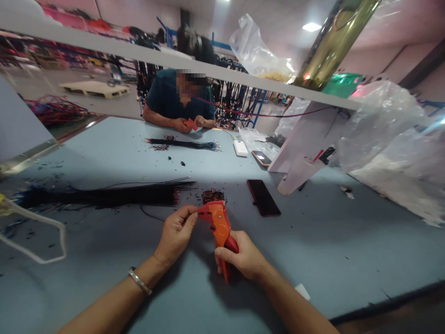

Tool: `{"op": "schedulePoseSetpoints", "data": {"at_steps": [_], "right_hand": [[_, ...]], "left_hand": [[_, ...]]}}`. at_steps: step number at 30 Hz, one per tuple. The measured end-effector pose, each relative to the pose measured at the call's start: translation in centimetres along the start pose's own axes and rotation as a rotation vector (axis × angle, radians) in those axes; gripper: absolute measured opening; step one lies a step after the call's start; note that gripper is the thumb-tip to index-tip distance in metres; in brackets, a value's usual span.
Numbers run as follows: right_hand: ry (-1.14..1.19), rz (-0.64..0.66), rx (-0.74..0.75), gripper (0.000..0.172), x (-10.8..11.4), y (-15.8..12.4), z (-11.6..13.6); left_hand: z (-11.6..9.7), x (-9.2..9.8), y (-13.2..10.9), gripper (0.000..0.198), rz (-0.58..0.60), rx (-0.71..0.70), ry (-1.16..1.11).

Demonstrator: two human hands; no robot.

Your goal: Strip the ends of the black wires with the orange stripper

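Observation:
My right hand (243, 254) is wrapped round the handles of an orange and red wire stripper (219, 220). The tool stands tilted above the table, its jaw facing left. At that jaw, my left hand (176, 232) pinches with thumb and forefinger. A thin black wire (152, 214) runs from the left into this hand; its tip is hidden by the fingers and the jaw. Behind my left hand lies a long bundle of black wires (114, 195), with reddish ends to the right. Just beyond the stripper's head sits a small heap of cut insulation scraps (212, 195).
A dark phone (263, 198) lies right of the stripper. Across the table (333, 246), a person (179, 102) holds a red tool behind another wire bundle (187, 144). A white post (302, 134) and plastic bags (378, 120) stand at the right. A pale looped strap (38, 215) is at far left.

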State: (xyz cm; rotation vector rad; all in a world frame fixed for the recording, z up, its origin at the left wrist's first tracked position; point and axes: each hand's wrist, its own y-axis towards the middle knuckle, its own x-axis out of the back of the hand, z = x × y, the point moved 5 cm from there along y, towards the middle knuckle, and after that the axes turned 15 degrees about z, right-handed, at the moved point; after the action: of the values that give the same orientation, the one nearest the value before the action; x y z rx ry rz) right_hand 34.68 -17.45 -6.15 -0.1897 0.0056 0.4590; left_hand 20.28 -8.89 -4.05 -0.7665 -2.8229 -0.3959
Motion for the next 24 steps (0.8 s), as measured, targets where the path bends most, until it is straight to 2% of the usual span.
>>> {"op": "schedulePoseSetpoints", "data": {"at_steps": [11, 16, 24], "right_hand": [[0.037, -0.021, 0.01, 0.028, -0.4, 0.4, -0.8], [0.025, -0.129, 0.024, 0.03, -0.2, 0.6, -1.2], [0.139, -0.071, 0.05, 0.034, -0.2, 0.7, -0.9]], "left_hand": [[-0.3, 0.2, 0.0, 0.021, -0.013, 0.001, 0.02], [0.2, 0.1, 0.0, 0.021, -0.014, 0.016, 0.039], [0.3, -0.1, 0.1, 0.022, -0.042, 0.01, 0.111]]}}
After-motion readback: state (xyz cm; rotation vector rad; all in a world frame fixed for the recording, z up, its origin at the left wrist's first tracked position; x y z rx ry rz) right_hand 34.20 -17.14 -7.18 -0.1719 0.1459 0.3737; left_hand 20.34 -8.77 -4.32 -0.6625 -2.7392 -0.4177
